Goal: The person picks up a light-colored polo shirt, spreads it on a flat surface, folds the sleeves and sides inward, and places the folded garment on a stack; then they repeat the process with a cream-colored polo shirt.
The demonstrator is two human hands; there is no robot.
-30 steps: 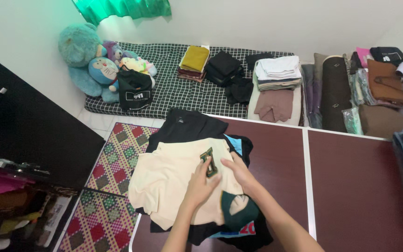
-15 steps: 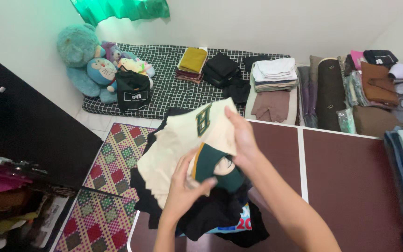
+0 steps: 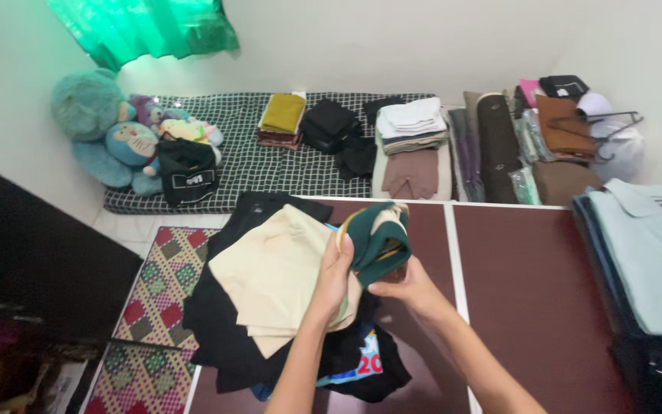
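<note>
Fingers [image 3: 344,253] of the left hand [image 3: 334,282] curl around the dark green ribbed collar of a cream cotton shirt [image 3: 281,272], pinching the fabric, while the right hand [image 3: 411,290] grips the same collar from below, its fingers closed into the cloth and partly hidden by it. The shirt is lifted at the collar and its cream body drapes down to the left over a heap of black garments [image 3: 231,337] on the near left part of a dark maroon table [image 3: 545,299] with a pale dividing strip. A blue printed shirt [image 3: 358,364] peeks from under the heap at the table's near edge. At the right edge of the table lies a stack of pale blue collared shirts [image 3: 649,253]. Beyond the table, a black-and-white checked mattress [image 3: 254,165] on the floor carries folded clothing piles, among them a mustard-yellow stack [image 3: 282,115], a black pile [image 3: 331,123] and a white-and-beige stack [image 3: 410,126]. Blue plush toys [image 3: 105,130] sit at the mattress's left end beneath a green curtain [image 3: 147,27]. A patterned red and green mat [image 3: 155,322] covers the floor to the left of the table.
</note>
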